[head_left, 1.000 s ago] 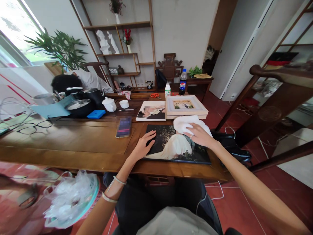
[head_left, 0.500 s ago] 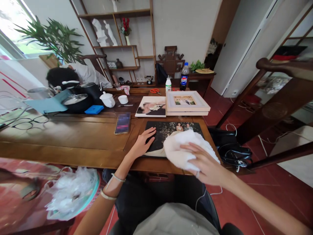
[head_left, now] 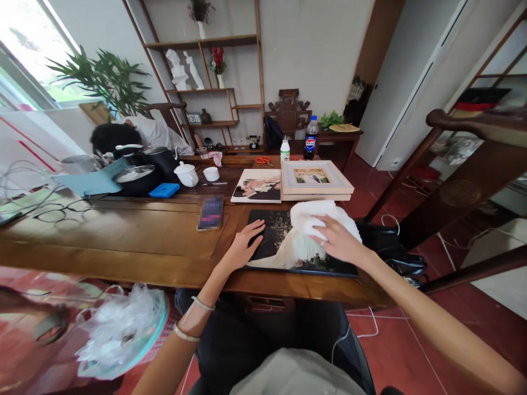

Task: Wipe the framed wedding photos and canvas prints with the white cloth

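A dark photo panel [head_left: 269,241] showing a pale dress lies flat near the front edge of the wooden table. My left hand [head_left: 244,244] rests on its left side with fingers stretched out. Over the panel's upper right part, my right hand [head_left: 338,240] grips a white cloth [head_left: 315,211], which covers that corner. Just behind the panel are a photo print [head_left: 257,185] and a stack of pale framed pictures [head_left: 316,178]. A phone [head_left: 210,213] lies to the left of my left hand.
Glasses [head_left: 63,210], a blue box [head_left: 164,190], a white teapot [head_left: 186,174] and dark pots stand leftward. Scissors [head_left: 264,161], a white bottle [head_left: 285,149] and a cola bottle [head_left: 310,138] are at the back. A person leans at the far left. A wooden chair [head_left: 465,164] stands right.
My right hand has pushed the cloth away from me, from the panel's lower right to its upper right, uncovering the pale dress. My left hand stays on the panel. The view has tilted slightly up.
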The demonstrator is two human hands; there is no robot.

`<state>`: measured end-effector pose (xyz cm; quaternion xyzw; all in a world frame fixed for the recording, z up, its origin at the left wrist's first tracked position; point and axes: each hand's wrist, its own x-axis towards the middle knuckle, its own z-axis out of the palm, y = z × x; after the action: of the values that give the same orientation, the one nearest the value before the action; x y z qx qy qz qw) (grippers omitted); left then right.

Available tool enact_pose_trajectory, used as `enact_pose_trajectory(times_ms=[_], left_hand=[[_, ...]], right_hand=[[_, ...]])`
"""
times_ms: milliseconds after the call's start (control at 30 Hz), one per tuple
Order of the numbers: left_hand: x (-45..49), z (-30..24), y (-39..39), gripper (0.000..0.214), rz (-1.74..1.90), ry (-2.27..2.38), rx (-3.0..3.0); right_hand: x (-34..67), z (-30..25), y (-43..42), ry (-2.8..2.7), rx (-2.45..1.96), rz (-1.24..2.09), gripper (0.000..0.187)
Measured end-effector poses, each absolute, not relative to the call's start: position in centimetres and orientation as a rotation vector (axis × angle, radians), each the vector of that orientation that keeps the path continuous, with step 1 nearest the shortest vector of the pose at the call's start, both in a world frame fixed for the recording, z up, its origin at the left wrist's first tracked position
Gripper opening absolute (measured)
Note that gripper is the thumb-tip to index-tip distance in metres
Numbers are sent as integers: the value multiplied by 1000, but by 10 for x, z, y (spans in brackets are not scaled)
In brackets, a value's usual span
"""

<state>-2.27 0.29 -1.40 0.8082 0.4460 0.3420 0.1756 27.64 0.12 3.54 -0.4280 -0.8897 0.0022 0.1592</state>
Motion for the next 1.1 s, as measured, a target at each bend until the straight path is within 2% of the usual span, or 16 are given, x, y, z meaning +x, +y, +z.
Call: enact_pose_trajectory(times_ms=[100,267,433,600,767,933,1100], left_hand=[[-22,-13,2,37,968,1259,2282],[-23,-12,3,38,968,1241,2295],[-23,-13,5,38,948,1246,2312],[-23,-12,3,38,929,1263,2298],[-21,-11,1,37,941,1295,2304],[-21,-13,2,37,957,1291,2306],[-21,-13,3,37,963,1285,2298]], right_hand=[[271,36,-55,-2626,-1129,68,21],[268,35,-116,-2726,-941,161,15],[277,36,-77,-2644,-997,146,16],[284,37,4,-2534,-1239,44,35],[286,33,45,-2451,-1393,3,42],[279,31,24,-2498,-1289,-40,35],[258,32,-53,-2653,-1015,84,21]])
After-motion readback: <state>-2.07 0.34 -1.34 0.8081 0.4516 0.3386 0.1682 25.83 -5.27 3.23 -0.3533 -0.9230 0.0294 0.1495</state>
